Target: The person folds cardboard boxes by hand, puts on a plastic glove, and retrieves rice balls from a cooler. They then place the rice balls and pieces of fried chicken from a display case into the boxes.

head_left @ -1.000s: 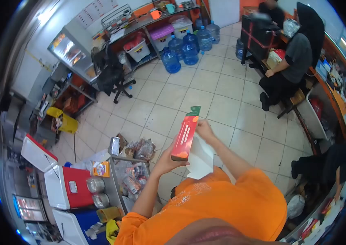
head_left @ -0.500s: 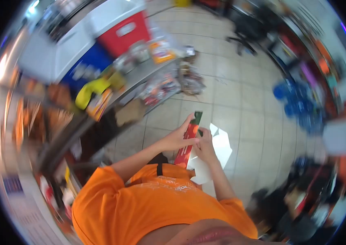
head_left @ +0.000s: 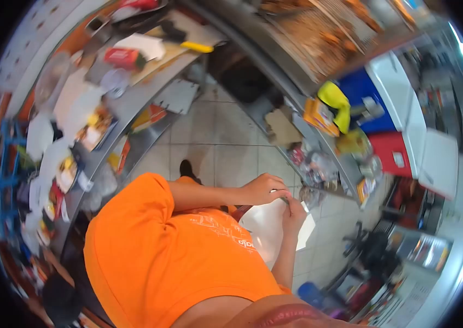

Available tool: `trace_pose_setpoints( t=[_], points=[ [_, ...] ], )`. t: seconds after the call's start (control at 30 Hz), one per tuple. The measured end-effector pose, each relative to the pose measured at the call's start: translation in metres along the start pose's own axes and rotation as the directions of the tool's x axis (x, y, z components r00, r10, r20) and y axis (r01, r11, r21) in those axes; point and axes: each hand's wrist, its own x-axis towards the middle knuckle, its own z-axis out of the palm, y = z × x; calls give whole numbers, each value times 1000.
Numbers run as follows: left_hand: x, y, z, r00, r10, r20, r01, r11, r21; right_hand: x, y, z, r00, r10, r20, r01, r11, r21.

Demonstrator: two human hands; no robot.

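Observation:
A partly folded cardboard carton, white inside with red and green print outside, is held in front of my orange shirt. My left hand comes across from the left, its fingers closed at the carton's upper edge. Close beside it, my right hand pinches the same edge from the right, and the two hands' fingertips nearly meet. White panels spread below and to the right of the hands. The carton's printed side is mostly turned away and hidden by my left forearm.
At left, a metal table carries open food boxes, a clear cup, a red carton and a yellow-handled tool. A blue cooler and a red cooler stand right. Someone in a dark cap is at lower left.
My view and body have swung left, bringing the food table into sight and shifting the coolers to the right. Both hands keep hold of the carton, whose red side is now mostly out of sight.

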Motion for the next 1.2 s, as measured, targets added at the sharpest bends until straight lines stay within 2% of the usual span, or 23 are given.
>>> trace_pose_setpoints(
  t=[0.03,0.13,0.2,0.33,0.37,0.43,0.5,0.53,0.57,0.63,0.67,0.7,0.77,0.8,0.83,0.9,0.93,0.97,1.03,1.07,1.1,1.17,1.2],
  points=[
    [-12,1,-23,998,-18,-54,17,1000,-14,13,-17,13,998,-42,48,45,997,-63],
    [-24,-3,-71,974,-112,-199,112,994,-11,83,-54,40,969,-186,166,193,981,-31],
    [-34,-12,-106,917,91,-388,-17,982,190,119,-73,68,929,-296,221,312,949,-42],
    [-59,-15,-176,851,-21,-524,106,985,133,187,-141,121,814,-516,266,517,853,70],
    [-63,-19,-188,793,-3,-609,161,965,205,200,-151,135,795,-538,281,537,839,88],
    [-67,-28,-216,707,25,-707,231,936,264,227,-165,160,741,-469,481,549,835,-31],
    [-73,-39,-250,725,-229,-649,243,967,-70,250,-188,180,726,-440,529,515,857,6],
    [-75,-44,-266,722,-277,-634,224,961,-165,260,-201,189,726,-389,567,457,889,26],
    [-78,-46,-283,708,-278,-649,227,960,-164,272,-213,198,712,-404,574,470,882,39],
    [-83,-46,-314,704,-243,-668,263,962,-72,301,-240,212,620,-679,394,662,722,202],
    [-86,-43,-327,672,-201,-713,283,959,-4,320,-263,206,607,-693,389,671,709,216],
    [-85,-41,-335,662,-197,-723,288,958,3,340,-290,192,515,-793,325,832,554,35],
    [-79,-28,-349,484,-245,-840,192,966,-171,391,-293,191,488,-754,439,839,544,3],
    [-70,-14,-357,431,-403,-807,94,910,-404,417,-294,190,472,-731,493,844,537,-12],
    [-59,-17,-364,416,-402,-816,99,912,-399,441,-299,185,532,-516,672,662,748,50],
    [-35,-24,-379,312,-157,-937,69,987,-143,488,-305,178,438,-638,634,522,754,399],
    [-18,-18,-387,255,-27,-967,54,998,-13,499,-325,162,430,-614,662,431,784,447],
    [-3,-11,-395,257,-33,-966,68,998,-16,512,-337,155,430,-614,662,419,785,455],
    [25,7,-410,239,197,-951,183,953,243,539,-357,153,249,-783,570,659,568,493],
    [37,12,-419,217,311,-925,251,898,360,545,-364,150,240,-747,620,690,581,433],
    [44,13,-427,220,307,-926,256,898,358,548,-363,154,241,-747,620,685,583,437],
    [51,15,-444,118,387,-915,306,862,404,558,-366,163,168,-858,485,713,446,542],
    [52,15,-447,95,383,-919,324,861,392,559,-368,166,172,-847,503,696,466,547]
  ],
)
